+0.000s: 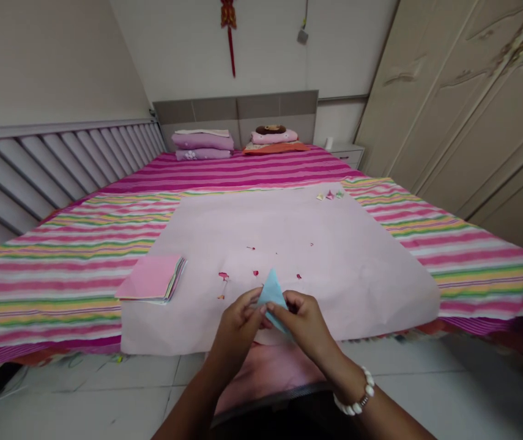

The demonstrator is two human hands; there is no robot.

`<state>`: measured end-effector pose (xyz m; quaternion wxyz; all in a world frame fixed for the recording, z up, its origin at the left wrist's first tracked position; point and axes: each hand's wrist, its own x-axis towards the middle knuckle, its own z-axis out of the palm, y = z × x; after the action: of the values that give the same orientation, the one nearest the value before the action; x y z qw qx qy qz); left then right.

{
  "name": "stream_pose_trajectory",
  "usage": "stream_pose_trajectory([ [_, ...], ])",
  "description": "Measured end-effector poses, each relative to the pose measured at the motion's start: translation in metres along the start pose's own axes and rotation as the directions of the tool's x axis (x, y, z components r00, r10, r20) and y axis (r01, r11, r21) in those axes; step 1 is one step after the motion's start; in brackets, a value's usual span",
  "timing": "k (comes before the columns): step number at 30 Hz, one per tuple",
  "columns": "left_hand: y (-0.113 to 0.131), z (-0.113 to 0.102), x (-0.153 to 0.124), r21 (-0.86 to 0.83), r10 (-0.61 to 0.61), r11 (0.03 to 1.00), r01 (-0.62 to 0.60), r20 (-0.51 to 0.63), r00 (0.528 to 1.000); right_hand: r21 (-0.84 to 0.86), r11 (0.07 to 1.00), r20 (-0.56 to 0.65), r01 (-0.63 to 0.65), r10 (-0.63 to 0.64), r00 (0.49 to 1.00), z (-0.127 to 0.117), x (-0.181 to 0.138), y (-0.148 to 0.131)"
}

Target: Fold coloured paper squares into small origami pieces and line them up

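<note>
A light blue paper (272, 292), folded into a triangle, is held up over the near edge of a large pale pink sheet (289, 244) spread on the bed. My left hand (238, 324) pinches its left lower side. My right hand (304, 321), with a white bead bracelet at the wrist, pinches its right lower side. Both hands' fingers are closed on the paper. A stack of coloured paper squares (152, 279), pink on top, lies to the left on the sheet's corner.
Small folded paper pieces (330, 195) lie at the sheet's far right. Tiny red scraps (223, 276) dot the sheet near my hands. The bed has a striped cover (50, 256), folded bedding (202, 145) at the headboard, and a wardrobe (472, 104) stands to the right.
</note>
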<state>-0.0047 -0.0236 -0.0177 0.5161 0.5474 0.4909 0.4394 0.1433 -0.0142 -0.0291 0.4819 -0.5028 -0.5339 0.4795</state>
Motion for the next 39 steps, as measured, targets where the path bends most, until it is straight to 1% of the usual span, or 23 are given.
stream_pose_trajectory([
  [4, 0.001, -0.003, 0.005, -0.106, -0.043, 0.993, 0.053, 0.098, 0.994, 0.097, 0.994, 0.098, -0.047, 0.037, 0.995, -0.004, -0.005, -0.008],
  [7, -0.003, -0.008, 0.004, -0.149, -0.089, 0.982, 0.113, 0.158, 0.983, 0.216, 0.975, 0.174, -0.061, 0.023, 0.984, -0.011, -0.006, -0.014],
  [9, -0.006, -0.010, 0.003, -0.166, -0.116, 0.975, 0.150, 0.197, 0.973, 0.291, 0.953, 0.177, -0.083, 0.032, 0.984, -0.013, -0.005, -0.016],
  [11, -0.009, -0.010, 0.003, -0.180, -0.125, 0.969, 0.170, 0.233, 0.964, 0.332, 0.937, 0.177, -0.111, 0.054, 0.983, -0.014, -0.004, -0.015],
  [14, -0.010, -0.010, 0.002, -0.193, -0.124, 0.965, 0.176, 0.254, 0.959, 0.342, 0.929, 0.207, -0.138, 0.068, 0.976, -0.014, -0.004, -0.013],
  [21, -0.008, -0.008, -0.001, -0.204, -0.132, 0.961, 0.187, 0.258, 0.957, 0.355, 0.922, 0.208, -0.153, 0.082, 0.975, -0.015, -0.003, -0.011],
  [26, -0.011, -0.007, 0.003, -0.169, -0.143, 0.970, 0.174, 0.182, 0.973, 0.306, 0.944, 0.160, -0.121, 0.074, 0.984, -0.016, -0.002, -0.014],
  [30, -0.011, -0.004, 0.005, -0.160, -0.130, 0.976, 0.149, 0.124, 0.984, 0.286, 0.950, 0.213, -0.129, 0.069, 0.975, -0.012, -0.003, -0.011],
  [32, -0.009, 0.000, 0.006, -0.140, -0.119, 0.982, 0.130, 0.086, 0.989, 0.248, 0.963, 0.215, -0.102, 0.048, 0.976, -0.009, -0.003, -0.007],
  [34, -0.006, 0.005, 0.005, -0.111, -0.104, 0.988, 0.109, 0.049, 0.993, 0.154, 0.988, 0.164, -0.025, 0.000, 0.986, -0.006, -0.004, -0.002],
  [36, -0.004, 0.010, 0.003, -0.091, -0.072, 0.993, 0.073, 0.022, 0.997, 0.011, 0.998, 0.091, 0.069, -0.069, 0.993, -0.003, -0.004, 0.002],
  [39, -0.002, 0.016, 0.000, -0.025, -0.021, 0.999, 0.021, 0.015, 1.000, -0.151, 0.974, 0.039, 0.172, -0.167, 0.985, 0.001, -0.006, 0.005],
])
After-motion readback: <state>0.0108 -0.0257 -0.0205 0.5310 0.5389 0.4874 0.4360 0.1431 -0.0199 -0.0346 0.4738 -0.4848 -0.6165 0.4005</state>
